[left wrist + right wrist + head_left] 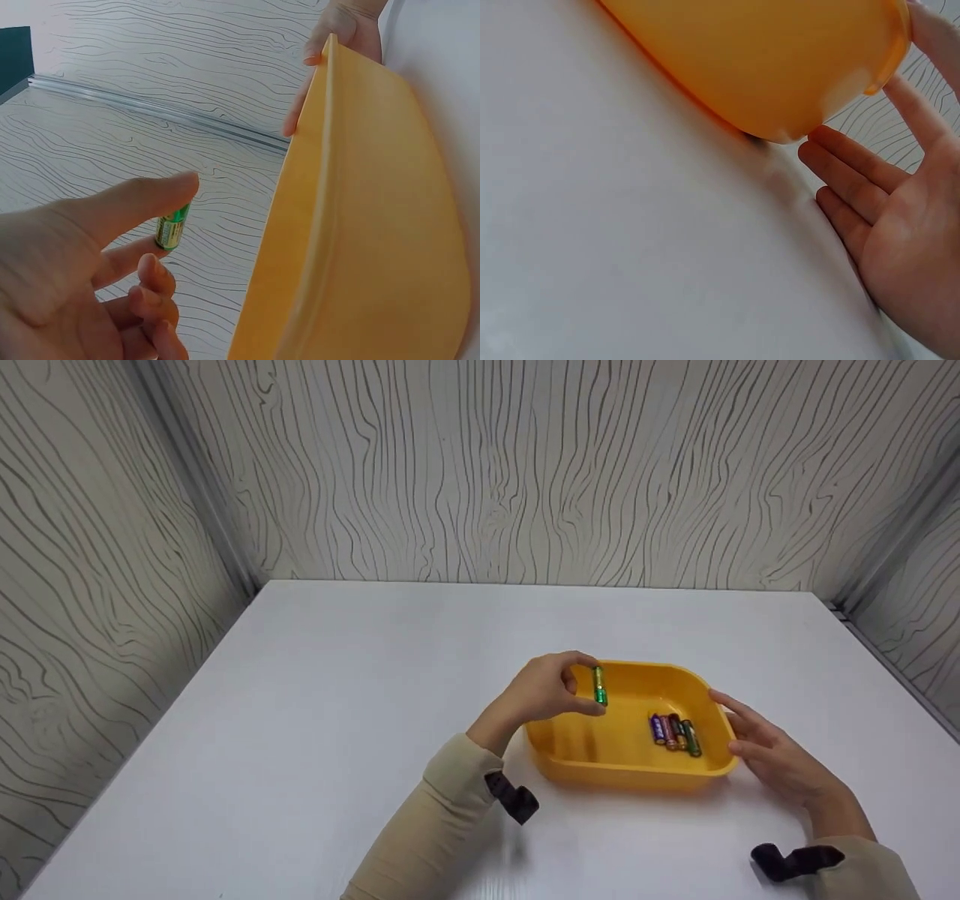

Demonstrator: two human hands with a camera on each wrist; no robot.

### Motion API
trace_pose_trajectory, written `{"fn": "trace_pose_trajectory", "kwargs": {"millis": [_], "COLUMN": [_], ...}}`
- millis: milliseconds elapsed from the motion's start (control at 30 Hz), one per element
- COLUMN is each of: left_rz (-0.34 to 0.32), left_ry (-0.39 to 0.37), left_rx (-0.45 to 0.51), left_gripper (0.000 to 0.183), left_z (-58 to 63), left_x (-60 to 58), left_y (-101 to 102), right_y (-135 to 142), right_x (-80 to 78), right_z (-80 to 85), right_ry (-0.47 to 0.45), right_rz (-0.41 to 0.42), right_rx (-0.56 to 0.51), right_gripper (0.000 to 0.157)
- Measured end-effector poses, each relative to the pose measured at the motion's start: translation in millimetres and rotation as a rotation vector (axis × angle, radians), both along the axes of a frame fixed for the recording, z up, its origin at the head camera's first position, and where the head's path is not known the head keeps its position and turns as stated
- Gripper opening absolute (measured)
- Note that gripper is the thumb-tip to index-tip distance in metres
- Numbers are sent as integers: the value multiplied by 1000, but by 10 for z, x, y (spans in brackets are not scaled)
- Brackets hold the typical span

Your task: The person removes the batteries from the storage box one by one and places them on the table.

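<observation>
My left hand (551,688) pinches a green and gold battery (599,686) between thumb and index finger, above the left part of a yellow plastic tray (619,769). In the left wrist view the battery (172,227) stands between thumb tip and index finger, and the other fingers are loosely bent. At the tray's right end, my right hand (780,757) touches the rim with thumb and index finger. Its remaining fingers stretch out, fairly straight, beside the tray's outer wall in the right wrist view. Several batteries (673,733) in purple, pink, dark gold and green lie side by side inside.
The tray stands on a white table (300,720), right of its middle. Wood-patterned panels (487,472) close off the back and both sides. Each wrist wears a small black camera mount (514,796).
</observation>
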State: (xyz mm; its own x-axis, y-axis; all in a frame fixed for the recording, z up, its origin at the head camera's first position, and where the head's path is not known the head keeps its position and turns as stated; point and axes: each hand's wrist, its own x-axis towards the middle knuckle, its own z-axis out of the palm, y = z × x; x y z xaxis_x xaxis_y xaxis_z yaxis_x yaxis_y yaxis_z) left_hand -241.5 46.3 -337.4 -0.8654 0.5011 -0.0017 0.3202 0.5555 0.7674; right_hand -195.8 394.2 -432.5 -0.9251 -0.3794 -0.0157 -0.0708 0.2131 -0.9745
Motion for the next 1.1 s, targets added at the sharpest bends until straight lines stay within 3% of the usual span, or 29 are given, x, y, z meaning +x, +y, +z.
{"fn": "trace_pose_trajectory", "kwargs": {"millis": [400, 1100], "left_rz": [-6, 78], "left_ry": [11, -11], "left_rx": [36, 44], "left_gripper": [55, 54], "left_z": [-84, -241], "left_x": [-18, -38], "left_y": [-315, -828], "right_y": [15, 11], "right_x": [9, 11], "right_z": [-27, -26], "right_ry": [19, -5], "right_rz": [24, -5], "right_rx": [-43, -39], "right_gripper": [65, 66]}}
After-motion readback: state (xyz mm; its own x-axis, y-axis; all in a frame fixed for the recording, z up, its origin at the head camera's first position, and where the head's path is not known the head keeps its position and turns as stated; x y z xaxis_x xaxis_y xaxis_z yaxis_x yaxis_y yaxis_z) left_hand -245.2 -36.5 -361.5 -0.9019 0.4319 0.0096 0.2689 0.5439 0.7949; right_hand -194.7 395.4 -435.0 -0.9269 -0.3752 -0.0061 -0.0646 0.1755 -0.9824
